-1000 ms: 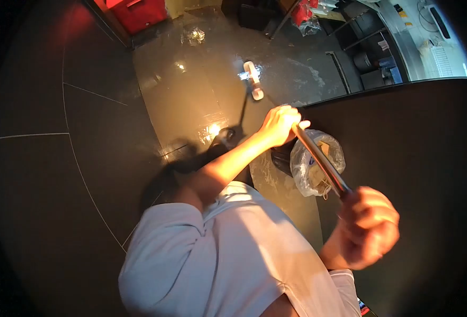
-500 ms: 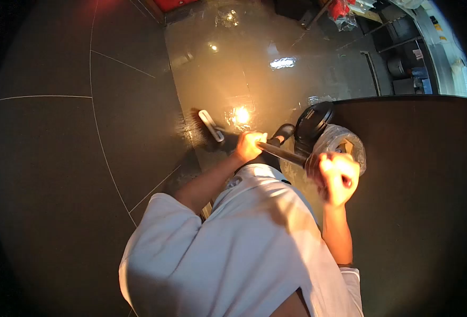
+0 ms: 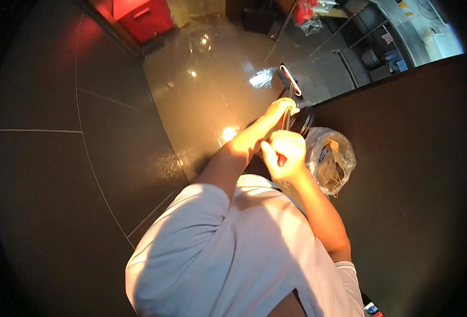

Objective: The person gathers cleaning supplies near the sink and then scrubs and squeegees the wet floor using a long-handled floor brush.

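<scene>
Two hands have their fingers (image 3: 290, 138) curled shut round the broom (image 3: 287, 120), the right hand (image 3: 286, 153) at its near end, the left hand (image 3: 283, 108) farther along. Its long axis runs away from the white shirt (image 3: 244, 238), the slanted broom head (image 3: 290, 80) pointing out across the shiny floor (image 3: 191, 95), with the lined bin (image 3: 331, 161) just to the right of the hands.
</scene>
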Action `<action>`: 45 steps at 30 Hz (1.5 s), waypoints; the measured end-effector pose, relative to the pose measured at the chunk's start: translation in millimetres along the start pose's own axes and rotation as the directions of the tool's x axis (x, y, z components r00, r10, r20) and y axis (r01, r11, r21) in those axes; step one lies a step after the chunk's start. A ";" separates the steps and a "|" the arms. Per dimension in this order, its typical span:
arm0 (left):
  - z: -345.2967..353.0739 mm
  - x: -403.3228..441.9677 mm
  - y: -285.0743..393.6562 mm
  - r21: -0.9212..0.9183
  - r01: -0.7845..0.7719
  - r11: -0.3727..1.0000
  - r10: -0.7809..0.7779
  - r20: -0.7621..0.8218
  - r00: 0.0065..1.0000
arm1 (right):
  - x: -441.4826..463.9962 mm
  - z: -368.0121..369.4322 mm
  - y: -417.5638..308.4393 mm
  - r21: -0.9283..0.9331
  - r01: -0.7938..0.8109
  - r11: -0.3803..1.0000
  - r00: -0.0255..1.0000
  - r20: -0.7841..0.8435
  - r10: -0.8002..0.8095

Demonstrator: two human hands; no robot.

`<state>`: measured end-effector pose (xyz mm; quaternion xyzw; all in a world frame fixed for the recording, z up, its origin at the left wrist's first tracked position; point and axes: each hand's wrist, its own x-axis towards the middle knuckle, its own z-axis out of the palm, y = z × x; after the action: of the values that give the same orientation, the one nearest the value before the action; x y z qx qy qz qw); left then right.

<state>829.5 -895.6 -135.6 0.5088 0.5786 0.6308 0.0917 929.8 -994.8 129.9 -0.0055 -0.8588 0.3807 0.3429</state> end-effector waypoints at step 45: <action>-266.2 -9.2 44.3 0.456 0.163 0.875 -0.304 0.254 0.918 | 140.6 -9.0 -33.7 0.674 -0.343 0.654 0.586 -0.391 0.710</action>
<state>655.7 -1085.4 -54.2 0.5367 0.7375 0.3827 0.1469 836.1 -974.8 238.5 -0.3035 -0.5063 0.6642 0.4587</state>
